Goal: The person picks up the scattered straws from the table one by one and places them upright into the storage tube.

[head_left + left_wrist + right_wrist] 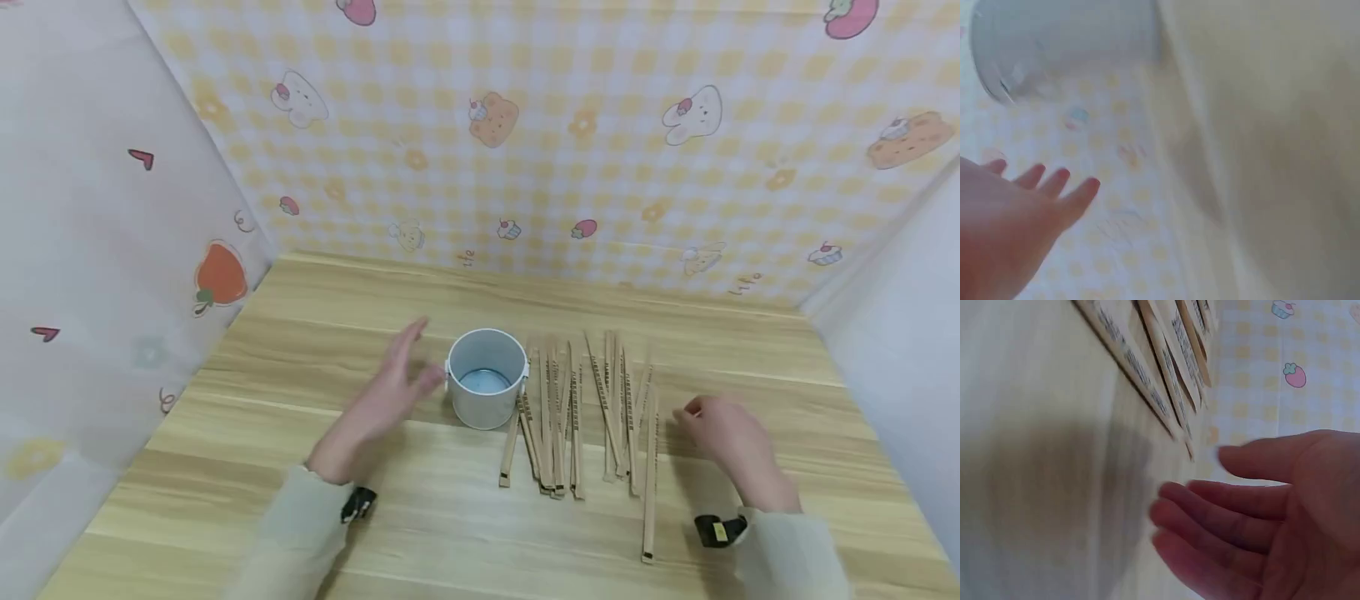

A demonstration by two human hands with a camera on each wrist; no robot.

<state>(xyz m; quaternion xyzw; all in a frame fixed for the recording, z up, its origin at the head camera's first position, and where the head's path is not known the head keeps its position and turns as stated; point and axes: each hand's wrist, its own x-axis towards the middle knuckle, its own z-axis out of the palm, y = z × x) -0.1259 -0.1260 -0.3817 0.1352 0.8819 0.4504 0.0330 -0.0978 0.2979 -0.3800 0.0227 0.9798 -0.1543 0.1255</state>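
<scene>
A small white pail (486,410) stands upright, with a lug on each side of its rim. To its left hovers my left hand (386,392), fingers extended and thumb toward the pail. In the left wrist view the pail (1072,37) and the spread fingers (1079,200) appear apart. Many thin sticks in brown printed paper sleeves (556,433) lie right of the pail, roughly side by side. The rightmost sleeved stick (649,500) reaches nearest to me. Just right of it, my right hand (731,442) is held above the table, fingers loosely bent and holding nothing.
The wood-grain table (450,533) meets a yellow checked cloth wall (525,167) at the back. White cloth walls (90,250) stand to the left and right. A black wrist strap (720,530) shows at each light sleeve.
</scene>
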